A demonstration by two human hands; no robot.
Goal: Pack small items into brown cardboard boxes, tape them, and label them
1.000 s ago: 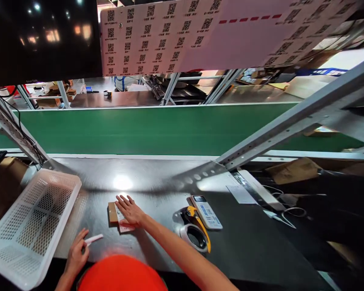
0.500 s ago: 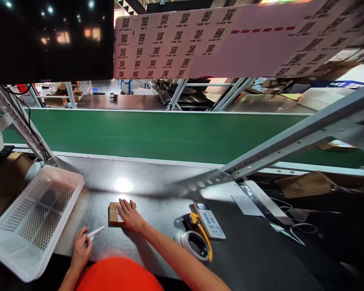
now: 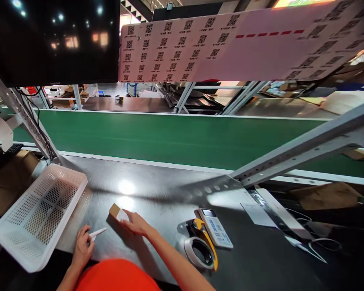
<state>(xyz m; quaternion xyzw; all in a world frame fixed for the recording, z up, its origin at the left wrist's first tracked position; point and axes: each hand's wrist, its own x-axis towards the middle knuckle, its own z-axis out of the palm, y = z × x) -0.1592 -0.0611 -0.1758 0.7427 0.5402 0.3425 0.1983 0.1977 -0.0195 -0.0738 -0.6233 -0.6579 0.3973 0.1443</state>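
Observation:
My right hand [image 3: 134,222] is closed around a small brown cardboard box [image 3: 114,210] with a white label on it. The box is tilted over the metal table [image 3: 157,182], its far-left end showing past my fingers. Nearer the table's front edge, my left hand [image 3: 83,245] is closed on a slim white stick-like tool [image 3: 98,233]. Its thin end points right, toward the box; whether it is a pen or a knife I cannot tell. To the right of my right forearm lies a yellow-handled tape dispenser [image 3: 204,242] with a large roll.
A white perforated plastic basket [image 3: 79,192] stands at the left. Beside the tape dispenser lies a white handheld device [image 3: 216,228]. Behind the table runs a green conveyor belt [image 3: 157,137], below a dark monitor [image 3: 54,44] and a board of QR codes [image 3: 218,66]. A metal strut [image 3: 291,153] slants at right.
My right hand lay flat on the box on the table; now it grips the box, which is tilted up. My left hand still holds the white tool. The view has shifted slightly.

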